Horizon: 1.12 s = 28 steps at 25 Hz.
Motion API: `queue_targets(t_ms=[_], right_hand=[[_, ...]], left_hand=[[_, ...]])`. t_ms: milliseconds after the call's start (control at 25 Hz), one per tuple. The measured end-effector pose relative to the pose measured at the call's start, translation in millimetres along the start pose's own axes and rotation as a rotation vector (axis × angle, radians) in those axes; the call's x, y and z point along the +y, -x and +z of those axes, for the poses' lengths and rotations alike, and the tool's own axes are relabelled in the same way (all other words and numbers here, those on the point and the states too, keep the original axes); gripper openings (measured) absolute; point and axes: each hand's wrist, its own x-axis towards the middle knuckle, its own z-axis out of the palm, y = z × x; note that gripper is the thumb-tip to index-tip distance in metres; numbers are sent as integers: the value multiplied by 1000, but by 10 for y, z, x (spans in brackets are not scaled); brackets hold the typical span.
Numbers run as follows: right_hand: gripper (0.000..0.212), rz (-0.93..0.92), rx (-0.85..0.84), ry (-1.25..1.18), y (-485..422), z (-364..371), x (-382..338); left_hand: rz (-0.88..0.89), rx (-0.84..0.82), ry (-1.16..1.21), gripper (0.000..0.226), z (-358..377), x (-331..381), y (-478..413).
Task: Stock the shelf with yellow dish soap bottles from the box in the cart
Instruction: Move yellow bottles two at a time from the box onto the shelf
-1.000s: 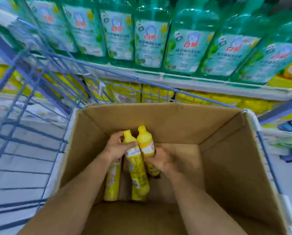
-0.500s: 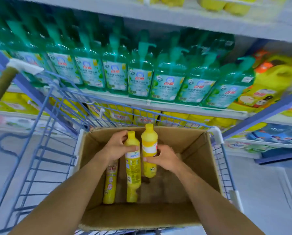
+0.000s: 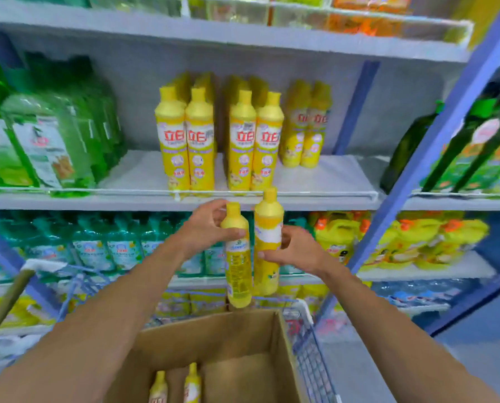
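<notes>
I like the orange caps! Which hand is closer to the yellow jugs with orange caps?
Right. The right hand, holding a yellow bottle, is just left of the yellow jugs; the left hand, holding the other bottle, is farther left, beyond both bottles.

centre of frame: left hand (image 3: 205, 225) grips first yellow bottle (image 3: 237, 271) near neck, upright. right hand (image 3: 296, 251) grips second yellow bottle (image 3: 267, 228) round middle, upright, cap slightly higher. both bottles just beside each other, in front of shelf (image 3: 315, 181) edge, above cardboard box (image 3: 213, 335). shelved yellow bottles (image 3: 216, 141) stand in rows above hands. bottom centre: two more bottles (image 3: 176, 385) inside box. blue wire cart (image 3: 309, 344) holds box. green bottles (image 3: 39, 141) at left.
</notes>
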Motion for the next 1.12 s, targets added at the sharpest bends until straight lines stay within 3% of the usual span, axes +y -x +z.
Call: queue_targets(t_ms=[120,280,400,560,800,960,1040,1120], right_hand=[[33,-55,57,5,-59,-702,-249],[39,-158,191,48,-169,-1575,-472],[32,-193,262,8,-313,-2066,-579],[47,-215,375,50,-561,-2431,-575],[61,-169,438,326,-1002,-2524,-298],[67,-105,474,322,-1145,-2422,-135],[70,-78,469,327,-1189,-2382,-55],[69,-119,406,290,-1194,-2372,44]], left_hand=[[128,-3,-45,64,320,626,-330],[255,28,-75,49,755,1385,-765],[328,80,-104,45,943,1813,-1085],[367,230,-121,42,1142,2129,-1481],[288,505,-241,61,1359,1891,-2013],[276,609,-239,60,1472,1743,-2137],[280,535,-225,63,1495,1653,-2149],[267,348,-131,65,1463,1488,-2108]])
